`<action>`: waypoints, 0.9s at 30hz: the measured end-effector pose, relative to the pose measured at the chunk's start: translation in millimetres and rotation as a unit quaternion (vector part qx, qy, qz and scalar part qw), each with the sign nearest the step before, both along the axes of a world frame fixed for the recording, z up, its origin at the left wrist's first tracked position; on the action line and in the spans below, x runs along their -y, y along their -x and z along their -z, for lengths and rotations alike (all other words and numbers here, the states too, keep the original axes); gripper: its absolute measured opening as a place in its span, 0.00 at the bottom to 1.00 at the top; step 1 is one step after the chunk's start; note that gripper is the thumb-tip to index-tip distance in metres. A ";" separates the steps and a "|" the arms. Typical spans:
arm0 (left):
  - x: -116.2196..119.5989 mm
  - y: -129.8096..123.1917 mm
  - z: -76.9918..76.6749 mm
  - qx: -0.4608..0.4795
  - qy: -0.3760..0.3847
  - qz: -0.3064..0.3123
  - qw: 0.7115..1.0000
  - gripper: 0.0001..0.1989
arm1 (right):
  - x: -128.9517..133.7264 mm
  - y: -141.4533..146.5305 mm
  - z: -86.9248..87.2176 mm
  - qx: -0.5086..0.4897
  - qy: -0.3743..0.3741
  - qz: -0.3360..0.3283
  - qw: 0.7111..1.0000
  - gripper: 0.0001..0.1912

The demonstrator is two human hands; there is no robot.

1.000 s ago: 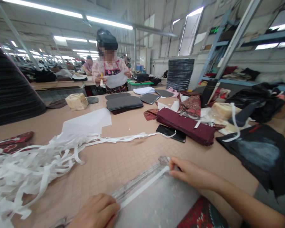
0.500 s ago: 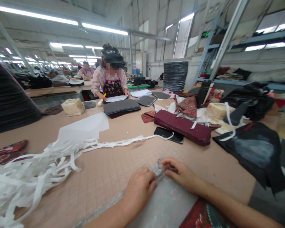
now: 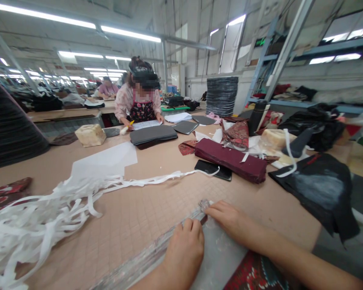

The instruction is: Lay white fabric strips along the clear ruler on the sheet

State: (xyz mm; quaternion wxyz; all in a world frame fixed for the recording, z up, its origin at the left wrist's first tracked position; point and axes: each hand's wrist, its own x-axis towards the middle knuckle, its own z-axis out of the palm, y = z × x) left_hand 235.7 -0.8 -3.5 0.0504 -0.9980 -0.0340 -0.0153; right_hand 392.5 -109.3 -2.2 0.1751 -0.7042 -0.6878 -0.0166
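A greyish, semi-see-through sheet (image 3: 219, 245) lies at the front of the table, with a long, wrinkled grey edge strip (image 3: 148, 253) running along its left side. My left hand (image 3: 186, 245) is closed over this edge, fingers bent down and thumb hidden. My right hand (image 3: 225, 217) has its fingers together at the strip's far end, where a crumpled bit (image 3: 203, 204) sticks out; its fingertips are partly hidden. Red patterned fabric (image 3: 252, 272) shows beside the sheet, under my right forearm.
Tangled white strips (image 3: 48, 221) spread over the left side. A maroon fabric bundle (image 3: 230, 159) lies beyond my hands, next to a black phone (image 3: 213, 170). Dark stacked pieces (image 3: 153, 136) lie near a co-worker (image 3: 142, 96) across the table. A black piece (image 3: 323, 189) lies at right.
My left hand has shifted slightly right and its fingers have moved down over the edge. My right hand's fingers have straightened from a pinch. More of the edge strip shows.
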 end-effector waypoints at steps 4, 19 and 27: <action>-1.7 7.6 -3.5 -0.009 -0.008 -0.018 1.000 0.15 | 3.2 4.1 -3.1 0.080 -0.002 -0.016 0.997 0.13; -33.6 97.4 -3.4 -0.037 0.072 -0.097 0.992 0.18 | 5.5 9.7 -2.2 0.134 -0.002 -0.028 0.991 0.15; -30.2 111.3 0.8 0.007 0.043 -0.084 0.995 0.14 | -27.4 63.8 -1.9 0.052 0.011 -0.102 0.993 0.11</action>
